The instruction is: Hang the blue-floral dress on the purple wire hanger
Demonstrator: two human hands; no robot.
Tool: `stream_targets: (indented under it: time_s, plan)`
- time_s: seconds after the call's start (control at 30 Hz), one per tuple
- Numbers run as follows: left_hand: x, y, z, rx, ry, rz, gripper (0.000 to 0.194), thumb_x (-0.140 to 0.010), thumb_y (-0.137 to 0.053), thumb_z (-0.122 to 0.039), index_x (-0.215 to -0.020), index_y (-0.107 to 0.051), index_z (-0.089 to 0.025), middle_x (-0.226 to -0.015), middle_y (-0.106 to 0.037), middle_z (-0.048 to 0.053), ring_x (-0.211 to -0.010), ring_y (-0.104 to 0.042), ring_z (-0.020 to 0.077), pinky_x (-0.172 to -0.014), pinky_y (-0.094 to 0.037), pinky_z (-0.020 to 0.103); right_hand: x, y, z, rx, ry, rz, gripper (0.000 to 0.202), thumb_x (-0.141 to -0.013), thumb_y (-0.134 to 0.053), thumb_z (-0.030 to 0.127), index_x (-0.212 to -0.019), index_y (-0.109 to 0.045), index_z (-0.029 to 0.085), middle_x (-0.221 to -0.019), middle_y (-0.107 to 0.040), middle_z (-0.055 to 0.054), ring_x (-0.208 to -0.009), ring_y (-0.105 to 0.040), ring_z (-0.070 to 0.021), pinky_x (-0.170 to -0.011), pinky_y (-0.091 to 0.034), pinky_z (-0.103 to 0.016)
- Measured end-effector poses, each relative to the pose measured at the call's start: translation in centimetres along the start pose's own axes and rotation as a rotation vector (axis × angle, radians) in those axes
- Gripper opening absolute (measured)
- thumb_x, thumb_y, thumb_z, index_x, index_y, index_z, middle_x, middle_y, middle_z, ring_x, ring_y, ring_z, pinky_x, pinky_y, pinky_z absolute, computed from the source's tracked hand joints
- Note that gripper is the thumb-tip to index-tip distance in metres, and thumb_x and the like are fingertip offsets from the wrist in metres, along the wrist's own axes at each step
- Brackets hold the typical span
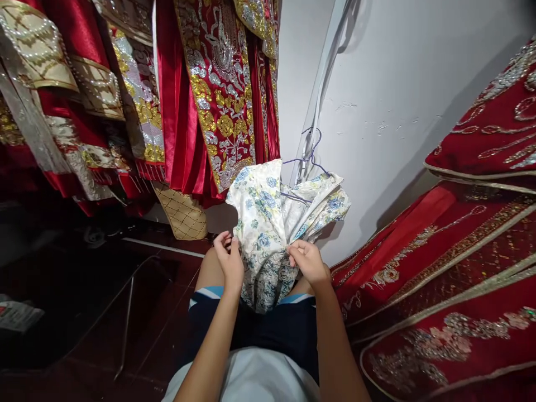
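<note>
A white garment with blue and green flowers [262, 223] hangs on a thin purple hanger [312, 156] and reaches down between my knees. My right hand [305, 258] pinches its cloth near the middle, where the front edges meet. At the garment's left edge is my left hand [229, 259], its fingers curled and apart, with no cloth visibly gripped. The garment's lower part is gathered in folds above my dark shorts.
Red embroidered garments [226, 106] hang at the upper left, and more red beaded ones [439, 245] fill the right side. Behind is a pale wall [389, 95] with a metal upright. A dark, shiny surface lies at the left.
</note>
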State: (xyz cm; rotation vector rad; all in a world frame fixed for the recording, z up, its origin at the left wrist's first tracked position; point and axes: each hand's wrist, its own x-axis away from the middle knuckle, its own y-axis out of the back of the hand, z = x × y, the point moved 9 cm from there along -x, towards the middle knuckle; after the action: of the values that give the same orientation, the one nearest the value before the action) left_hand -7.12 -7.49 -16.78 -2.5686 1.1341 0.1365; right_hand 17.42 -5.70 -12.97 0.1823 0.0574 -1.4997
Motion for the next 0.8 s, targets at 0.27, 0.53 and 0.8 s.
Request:
stream_targets:
  time_s: [0.27,0.53,0.8]
  plan:
    - [7.9,-9.1,-5.9,-0.094,-0.347,0.807,0.026,-0.089,-0.063,-0.025,-0.114,-0.07,-0.027,-0.105,-0.064,0.009,-0.101,-0.061,0.0237,-0.09,-0.047,0.033,1.0,0.3,1.2,-0.04,0.019,-0.014,0.029,-0.075,-0.069,0.041,-0.061,-0.055,0.02,-0.044,-0.05,0.003,-0.043,-0.042,-0.0102,-0.047,-0.03,-0.025]
    - [8.5,-11.2,-7.3,-0.157,-0.681,0.872,0.019,-0.096,-0.055,-0.021,-0.106,-0.072,-0.021,-0.097,-0.069,0.008,-0.093,-0.064,0.0207,-0.083,-0.05,0.034,1.6,1.7,0.5,-0.034,0.046,-0.09,0.031,-0.081,-0.065,0.04,-0.064,-0.047,0.021,-0.049,-0.034,0.008,-0.046,-0.028,-0.0075,-0.047,-0.02,-0.024]
    - [8.2,-11.7,-7.8,-0.084,-0.771,0.876,0.015,-0.094,-0.06,-0.018,-0.101,-0.074,-0.02,-0.092,-0.071,0.008,-0.086,-0.067,0.0176,-0.077,-0.053,0.031,1.3,2.8,-1.7,-0.003,-0.005,-0.005,0.035,-0.068,-0.08,0.04,-0.085,-0.055,0.021,-0.067,-0.056,0.003,-0.054,-0.044,-0.0101,-0.051,-0.033,-0.023]
